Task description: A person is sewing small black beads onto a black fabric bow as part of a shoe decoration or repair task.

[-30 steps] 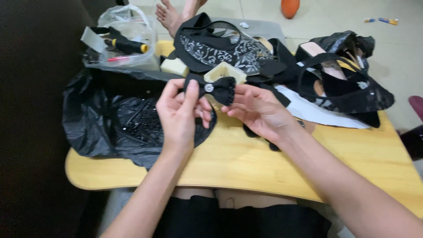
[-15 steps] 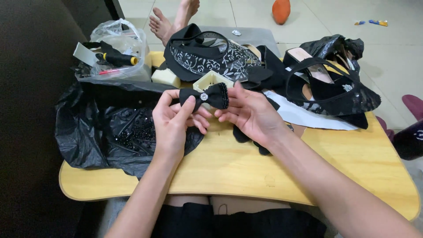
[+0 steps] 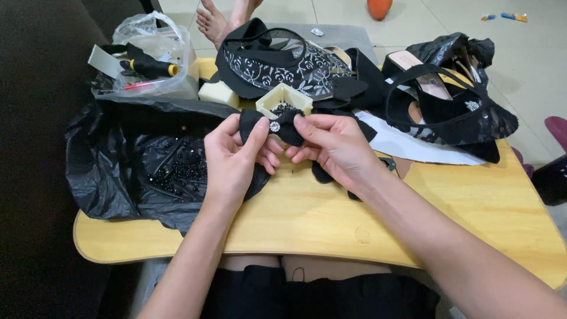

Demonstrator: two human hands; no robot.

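Black crumpled plastic sheet [image 3: 112, 159] covers the left part of the pale wooden table [image 3: 331, 218], and small black beads [image 3: 183, 168] lie on it. Behind it stands a clear plastic bag [image 3: 156, 65] with a yellow-and-black screwdriver [image 3: 150, 68] inside. The left hand [image 3: 233, 159] is above the edge of the sheet, its thumb and fingers pinching the left wing of a small black fabric bow with a shiny round stone in the middle [image 3: 274, 126]. The bow is held above the table, just in front of a small cream square box [image 3: 284, 97]. Its long axis goes left to right, and the stone faces up toward the camera. The right hand [image 3: 333, 145] pinches the right wing of the bow between thumb and forefinger. Further right lie black strappy shoe uppers [image 3: 437, 106] on a white sheet [image 3: 407, 145].
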